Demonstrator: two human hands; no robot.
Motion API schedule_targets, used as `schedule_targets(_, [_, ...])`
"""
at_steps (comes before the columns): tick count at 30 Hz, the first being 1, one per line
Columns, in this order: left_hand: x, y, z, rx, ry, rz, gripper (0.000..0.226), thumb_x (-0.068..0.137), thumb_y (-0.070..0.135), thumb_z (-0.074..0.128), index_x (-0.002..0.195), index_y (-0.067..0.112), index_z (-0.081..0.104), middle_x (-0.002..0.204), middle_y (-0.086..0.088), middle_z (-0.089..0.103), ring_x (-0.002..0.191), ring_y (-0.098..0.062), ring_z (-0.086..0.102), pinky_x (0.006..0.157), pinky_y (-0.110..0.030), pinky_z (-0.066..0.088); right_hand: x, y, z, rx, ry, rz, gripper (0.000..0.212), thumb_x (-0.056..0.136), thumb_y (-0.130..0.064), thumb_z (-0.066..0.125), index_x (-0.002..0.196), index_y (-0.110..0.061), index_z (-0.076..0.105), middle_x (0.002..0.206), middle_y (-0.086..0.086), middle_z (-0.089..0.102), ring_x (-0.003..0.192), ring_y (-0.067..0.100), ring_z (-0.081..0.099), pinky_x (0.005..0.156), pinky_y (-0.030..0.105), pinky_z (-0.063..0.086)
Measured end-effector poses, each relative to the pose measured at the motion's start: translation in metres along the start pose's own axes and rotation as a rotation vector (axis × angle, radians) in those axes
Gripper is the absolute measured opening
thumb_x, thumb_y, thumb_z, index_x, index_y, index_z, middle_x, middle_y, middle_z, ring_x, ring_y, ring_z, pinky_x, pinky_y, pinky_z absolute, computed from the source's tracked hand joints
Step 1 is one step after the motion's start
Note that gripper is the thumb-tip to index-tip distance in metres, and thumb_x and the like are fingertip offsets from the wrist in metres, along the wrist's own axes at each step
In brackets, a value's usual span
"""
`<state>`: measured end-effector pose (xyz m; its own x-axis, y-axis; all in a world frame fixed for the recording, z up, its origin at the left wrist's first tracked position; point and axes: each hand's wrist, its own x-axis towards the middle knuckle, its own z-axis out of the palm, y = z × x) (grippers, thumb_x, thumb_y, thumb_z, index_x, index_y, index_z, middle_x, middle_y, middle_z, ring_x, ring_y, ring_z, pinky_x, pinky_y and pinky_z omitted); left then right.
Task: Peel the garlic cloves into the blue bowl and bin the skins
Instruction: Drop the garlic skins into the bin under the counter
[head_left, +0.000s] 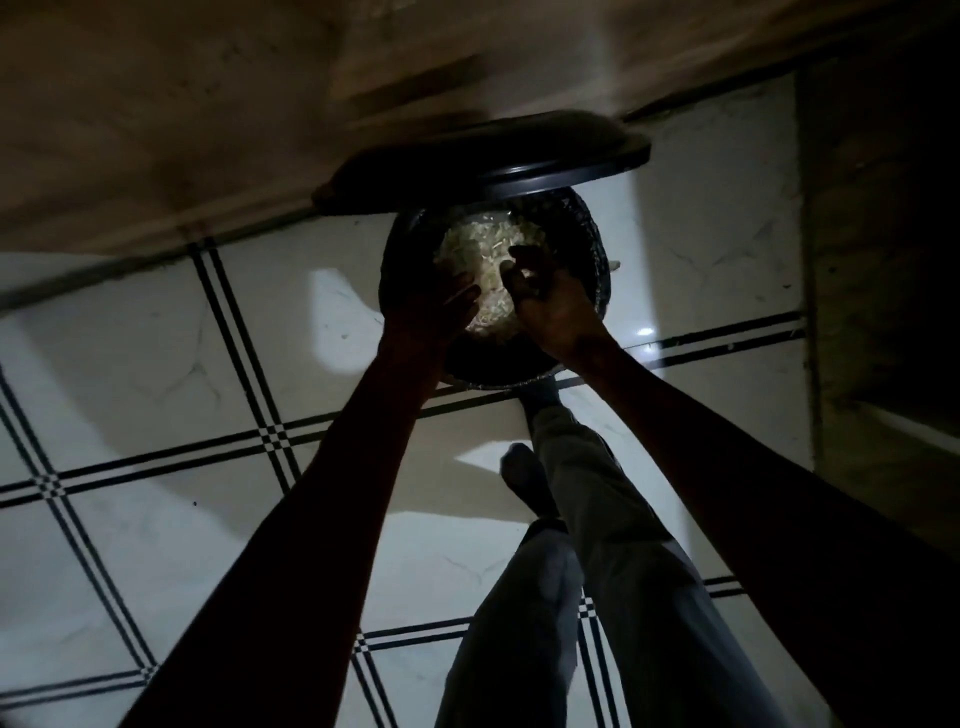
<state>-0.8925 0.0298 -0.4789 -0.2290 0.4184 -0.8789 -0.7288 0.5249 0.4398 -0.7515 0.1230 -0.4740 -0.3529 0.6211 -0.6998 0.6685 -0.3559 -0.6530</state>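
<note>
One black bin (592, 249) stands on the tiled floor (156, 415), its one lid (483, 156) raised, pale skins (483, 249) heaped inside. Two hands hang over it: left hand (441, 306) flat-fingered, empty; right hand (545, 296) curled, contents too dark to tell.

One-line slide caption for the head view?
Both hands over the open black pedal bin, lid raised, pale skins inside.
</note>
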Motion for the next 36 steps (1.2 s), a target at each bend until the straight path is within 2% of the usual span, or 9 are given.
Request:
schedule_targets(2, [-0.023,0.007,0.004,0.049,-0.002,0.056,0.047,0.115,0.013,0.02,0.156,-0.007,0.032,0.138,-0.02,0.057,0.11,-0.025,0.068,0.096,-0.031,0.054,-0.019,-0.006,-0.013,0.091,-0.017,0.008,0.039,0.105,-0.01,0.058,0.143,-0.001,0.056,0.139,0.024,0.062,0.127,0.038,0.06,0.111,0.052,0.048])
schedule_targets(4, [-0.052,0.022,0.019,0.169,-0.032,0.04,0.045,0.114,0.01,0.025,0.154,-0.006,0.036,0.139,-0.023,0.058,0.117,-0.026,0.066,0.093,-0.026,0.053,-0.041,-0.01,-0.035,0.165,0.022,0.014,0.037,0.102,0.001,0.055,0.138,0.003,0.057,0.133,0.029,0.063,0.116,0.039,0.064,0.107,0.053,0.051])
schedule_targets(7, [-0.103,0.043,0.056,0.33,-0.052,0.026,0.041,0.112,0.007,0.033,0.15,-0.005,0.042,0.149,-0.026,0.053,0.135,-0.033,0.055,0.082,-0.016,0.053,-0.089,-0.022,-0.071,0.251,0.142,-0.025,0.019,0.096,-0.028,0.063,0.11,-0.034,0.074,0.112,0.013,0.077,0.102,0.029,0.073,0.097,0.057,0.058])
schedule_targets(9, [-0.144,0.051,0.086,0.368,-0.054,0.057,0.038,0.109,0.005,0.04,0.144,-0.006,0.05,0.136,-0.025,0.062,0.121,-0.029,0.067,0.076,-0.016,0.056,-0.124,-0.021,-0.099,0.281,0.208,-0.066,0.012,0.094,-0.051,0.062,0.094,-0.046,0.073,0.101,0.002,0.079,0.095,0.026,0.077,0.09,0.056,0.061])
schedule_targets(12, [-0.21,0.05,0.128,0.467,-0.091,0.21,0.031,0.101,0.003,0.057,0.131,-0.003,0.065,0.11,-0.016,0.073,0.084,-0.012,0.073,0.074,-0.019,0.058,-0.207,-0.044,-0.15,0.307,0.297,-0.089,0.018,0.106,-0.039,0.058,0.106,-0.027,0.071,0.097,0.004,0.078,0.086,0.022,0.077,0.086,0.054,0.063])
schedule_targets(14, [-0.258,0.05,0.16,0.552,-0.177,0.279,0.025,0.101,0.008,0.061,0.124,0.002,0.069,0.101,-0.01,0.076,0.081,-0.011,0.072,0.076,-0.021,0.056,-0.268,-0.049,-0.184,0.312,0.402,-0.111,0.024,0.11,-0.03,0.053,0.119,-0.013,0.068,0.104,0.007,0.076,0.09,0.021,0.077,0.086,0.049,0.064])
schedule_targets(18, [-0.351,0.037,0.224,0.725,-0.381,0.384,0.014,0.105,0.016,0.059,0.111,0.009,0.07,0.092,-0.005,0.074,0.078,-0.011,0.07,0.071,-0.022,0.055,-0.406,-0.036,-0.239,0.381,0.636,-0.121,0.029,0.11,-0.03,0.052,0.128,-0.01,0.066,0.113,0.005,0.073,0.097,0.018,0.074,0.086,0.04,0.065])
schedule_targets(29, [-0.558,-0.101,0.408,1.114,-0.93,0.585,0.014,0.104,0.012,0.06,0.11,0.006,0.071,0.087,-0.005,0.074,0.068,0.0,0.069,0.065,-0.015,0.055,-0.678,0.068,-0.338,0.647,1.251,-0.125,0.021,0.106,-0.027,0.061,0.124,-0.019,0.069,0.108,0.0,0.076,0.096,0.012,0.077,0.084,0.039,0.066])
schedule_targets(36, [-0.627,-0.246,0.507,1.281,-1.176,0.536,0.019,0.105,0.01,0.059,0.089,0.015,0.067,0.08,-0.002,0.071,0.059,0.0,0.067,0.061,-0.017,0.053,-0.789,0.189,-0.372,0.731,1.533,0.005,0.02,0.104,-0.031,0.064,0.119,-0.021,0.072,0.107,-0.002,0.077,0.093,0.01,0.077,0.078,0.036,0.064])
